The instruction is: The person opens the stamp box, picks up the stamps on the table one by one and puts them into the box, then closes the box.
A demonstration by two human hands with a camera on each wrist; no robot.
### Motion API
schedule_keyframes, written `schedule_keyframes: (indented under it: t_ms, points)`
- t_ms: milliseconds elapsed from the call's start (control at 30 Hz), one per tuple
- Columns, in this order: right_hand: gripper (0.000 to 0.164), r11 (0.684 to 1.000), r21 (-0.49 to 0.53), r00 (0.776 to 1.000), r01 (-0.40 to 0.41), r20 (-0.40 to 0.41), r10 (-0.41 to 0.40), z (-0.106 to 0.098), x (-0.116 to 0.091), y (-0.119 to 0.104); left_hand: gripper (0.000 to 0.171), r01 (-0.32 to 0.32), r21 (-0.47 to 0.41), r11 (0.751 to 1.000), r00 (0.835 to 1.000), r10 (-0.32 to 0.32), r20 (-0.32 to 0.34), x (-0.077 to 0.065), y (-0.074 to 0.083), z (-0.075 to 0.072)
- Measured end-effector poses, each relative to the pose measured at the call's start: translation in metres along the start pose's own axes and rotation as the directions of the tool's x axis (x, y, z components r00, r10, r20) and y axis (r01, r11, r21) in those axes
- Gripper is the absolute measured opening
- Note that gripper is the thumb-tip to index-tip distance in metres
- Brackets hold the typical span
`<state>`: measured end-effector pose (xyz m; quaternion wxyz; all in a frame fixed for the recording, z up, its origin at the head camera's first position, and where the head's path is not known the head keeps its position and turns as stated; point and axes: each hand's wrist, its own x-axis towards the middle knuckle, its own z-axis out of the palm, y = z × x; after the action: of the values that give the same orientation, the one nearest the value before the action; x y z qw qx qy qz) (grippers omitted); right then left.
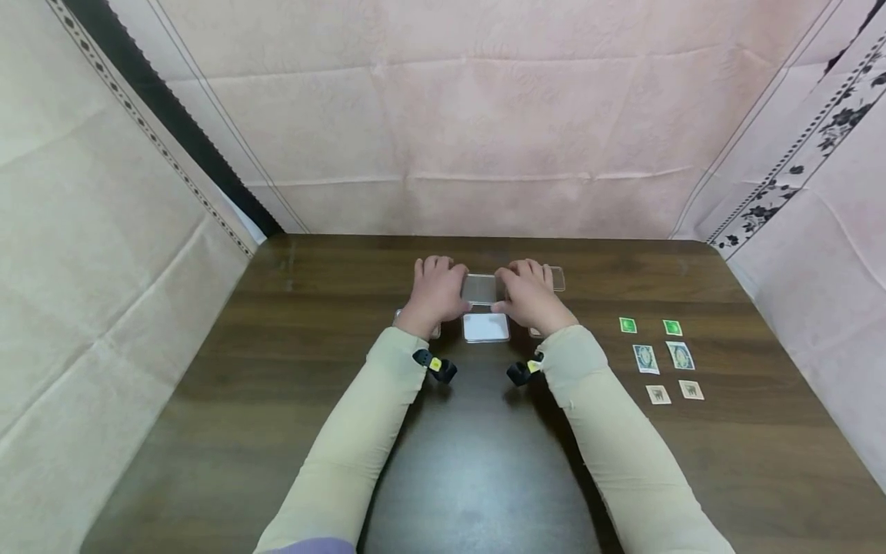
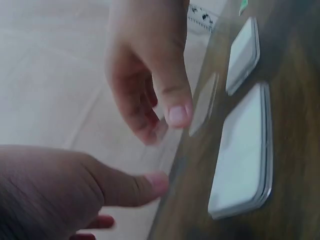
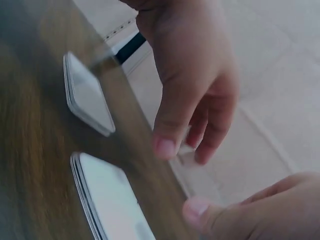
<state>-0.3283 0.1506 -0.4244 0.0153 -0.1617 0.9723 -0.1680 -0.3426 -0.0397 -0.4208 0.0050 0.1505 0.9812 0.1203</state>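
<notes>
Over the far middle of the table my left hand [image 1: 438,291] and right hand [image 1: 531,296] grip a clear rectangular plate [image 1: 479,289] by its opposite side edges. The thumbs are toward me and the fingers curl on the far side. Most of the plate barely shows in the wrist views, with faint clear edges near the fingertips. Just nearer than the plate, a stack of white rounded-corner plates [image 1: 486,328] lies flat on the wood. Beneath my right wrist sits another white stack [image 2: 242,56]. A similar stack [image 3: 89,95] sits beneath my left wrist. Both are mostly hidden in the head view.
Another clear plate [image 1: 558,279] lies on the table [image 1: 332,346] beyond my right hand. To the right are two green squares [image 1: 627,325], two blue-and-white picture cards [image 1: 646,359] and two small pale cards [image 1: 658,395]. Pale cloth [image 1: 484,123] hangs behind and at the sides.
</notes>
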Motion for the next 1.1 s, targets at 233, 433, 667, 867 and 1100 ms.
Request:
schedule_keyframes:
  t_ms: [233,433,667,867,1100]
  points:
    - [0.065,0.998,0.058,0.999,0.035,-0.006,-0.035,0.006,0.022,0.021,0.057,0.0,-0.113,0.994,1.0,0.0,-0.003,0.027,-0.019,0.008]
    - [0.067,0.995,0.081,0.999,0.05,0.014,-0.052,0.012,0.039,0.035,0.058,0.053,-0.194,0.98,0.998,-0.045,0.045,0.039,-0.027,0.016]
    - [0.064,0.999,0.027,0.998,0.026,0.061,-0.028,0.015,0.053,0.044,0.06,0.075,-0.219,0.973,0.994,-0.055,0.094,0.05,-0.027,0.023]
    - [0.061,1.0,-0.019,0.993,-0.021,0.112,0.023,0.013,0.056,0.044,0.058,0.104,-0.199,0.974,0.989,-0.08,0.124,0.056,-0.022,0.03]
    - [0.061,0.996,-0.049,0.985,-0.08,0.152,0.087,0.017,0.058,0.046,0.059,0.128,-0.24,0.962,0.986,-0.097,0.135,0.06,-0.021,0.039]
